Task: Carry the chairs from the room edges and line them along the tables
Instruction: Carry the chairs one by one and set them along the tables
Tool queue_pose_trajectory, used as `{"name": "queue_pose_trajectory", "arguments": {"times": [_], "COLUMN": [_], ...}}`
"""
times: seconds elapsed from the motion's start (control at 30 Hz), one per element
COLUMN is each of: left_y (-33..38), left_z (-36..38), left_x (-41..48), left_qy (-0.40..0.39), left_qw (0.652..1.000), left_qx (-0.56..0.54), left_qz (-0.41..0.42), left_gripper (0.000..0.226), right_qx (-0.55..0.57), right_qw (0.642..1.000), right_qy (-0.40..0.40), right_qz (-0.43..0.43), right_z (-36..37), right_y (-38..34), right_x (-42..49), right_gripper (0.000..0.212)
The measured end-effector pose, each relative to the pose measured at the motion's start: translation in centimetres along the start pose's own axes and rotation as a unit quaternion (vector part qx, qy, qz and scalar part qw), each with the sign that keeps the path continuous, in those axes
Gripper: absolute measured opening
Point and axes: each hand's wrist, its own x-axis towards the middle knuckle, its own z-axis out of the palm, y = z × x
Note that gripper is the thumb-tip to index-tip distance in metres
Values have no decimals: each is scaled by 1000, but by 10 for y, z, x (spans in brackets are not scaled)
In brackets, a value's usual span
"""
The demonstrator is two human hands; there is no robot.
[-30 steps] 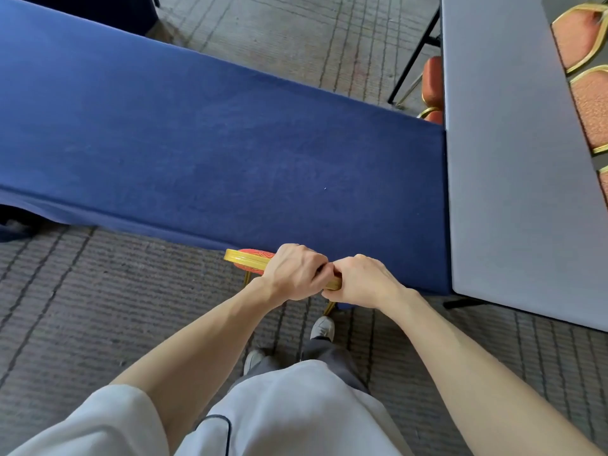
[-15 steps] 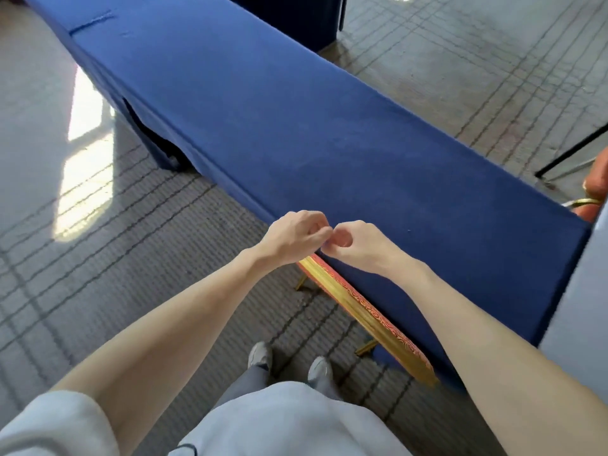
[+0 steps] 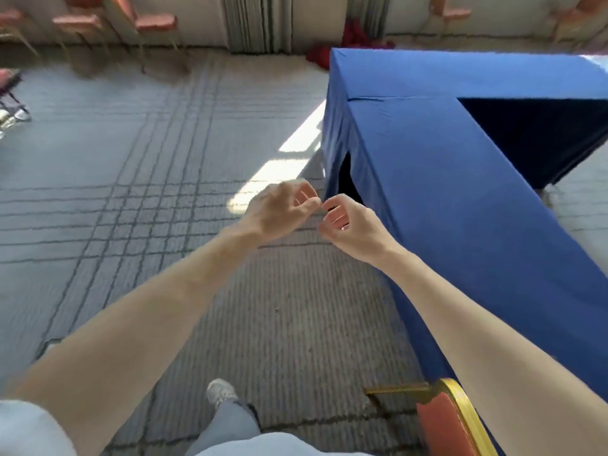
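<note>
A second ago both hands gripped the top rail of the gold-framed chair with orange-red padding (image 3: 444, 419). Now they have let go, and the view has swung away along the table. That chair stands at the lower right, its back close against the long side of the blue cloth-draped table (image 3: 444, 179), so this one looks placed. The left hand (image 3: 279, 209) and the right hand (image 3: 345, 225) hang in front of the body. Their fingertips nearly meet, and the fingers are loosely curled and hold nothing. A pale grey shoe (image 3: 220, 393) is set forward on the grey lined carpet (image 3: 148, 199), which suggests the walk back for another chair is starting.

Ahead, the table's end corner juts out just right of the hands, with a dark gap in the drape there. In my judgement it is the one thing to steer wide of. A bright patch of sunlight (image 3: 279, 166) lies on the carpet beside that corner.

At the far wall a row of orange-red chairs on thin legs (image 3: 154, 23) stands at the upper left, blurred and well apart from the tables. These are likely the next to fetch. A pleated grey curtain (image 3: 256, 21) and a heap of red cloth (image 3: 355, 41) sit by the wall beyond the table's end.
</note>
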Motion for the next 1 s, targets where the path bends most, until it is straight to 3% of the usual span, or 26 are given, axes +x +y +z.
{"name": "queue_pose_trajectory", "arguments": {"times": [0.2, 0.4, 0.7, 1.0], "left_y": [-122, -238, -397, -565], "left_z": [-166, -347, -511, -652], "left_x": [35, 42, 84, 223], "left_qy": [67, 182, 267, 305], "left_qw": [995, 970, 933, 908], "left_qx": [3, 1, 21, 43], "left_qz": [-80, -161, -238, -283], "left_gripper": [37, 43, 46, 44], "right_qx": [-43, -50, -36, -2], "right_qw": [994, 981, 956, 945], "right_qy": [-5, -13, -20, -48], "right_qz": [-102, -189, -289, -324], "right_z": [63, 133, 236, 315], "right_y": [-137, -290, -439, -559], "right_x": [156, 304, 495, 752], "right_gripper": [42, 43, 36, 35]}}
